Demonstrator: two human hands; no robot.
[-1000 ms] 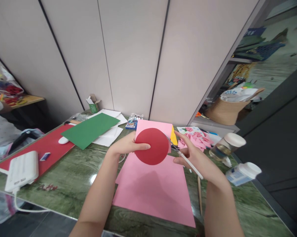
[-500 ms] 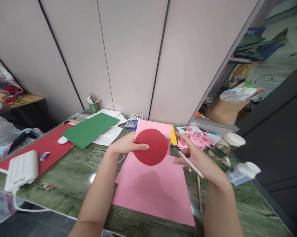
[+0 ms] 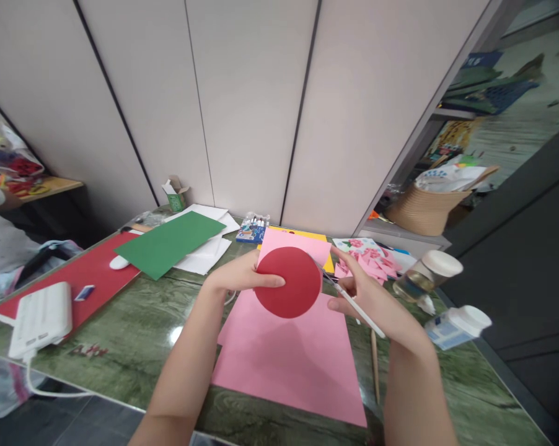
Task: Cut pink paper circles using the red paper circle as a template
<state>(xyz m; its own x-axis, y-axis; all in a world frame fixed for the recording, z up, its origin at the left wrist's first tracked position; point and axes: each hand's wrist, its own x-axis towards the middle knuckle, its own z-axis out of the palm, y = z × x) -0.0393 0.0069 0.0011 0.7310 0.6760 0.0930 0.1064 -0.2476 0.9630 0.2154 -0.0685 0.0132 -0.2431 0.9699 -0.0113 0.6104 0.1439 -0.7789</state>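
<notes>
Red circle [image 3: 291, 294] might get a bad snip

L hand [image 3: 242, 272] pinches it w/ pink paper [image 3: 302, 243], up over the counter [image 3: 158, 322]. R hand [image 3: 372, 294] holds scissors [image 3: 363, 314]. A wobble could nick the circle b/c blades are v. close; paper could slip if the pinch is loose. Basket [image 3: 419, 209] has a white bag [image 3: 449, 179] in it. Green box [image 3: 176, 202] is open; can't see in.

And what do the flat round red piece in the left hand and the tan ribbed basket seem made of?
The flat round red piece looks like matte card or thick paper: even colour, no gloss, unbent in the left hand. The tan ribbed basket looks like dull straw or coiled cord, from its fine parallel bands; I can't tell which.
</notes>
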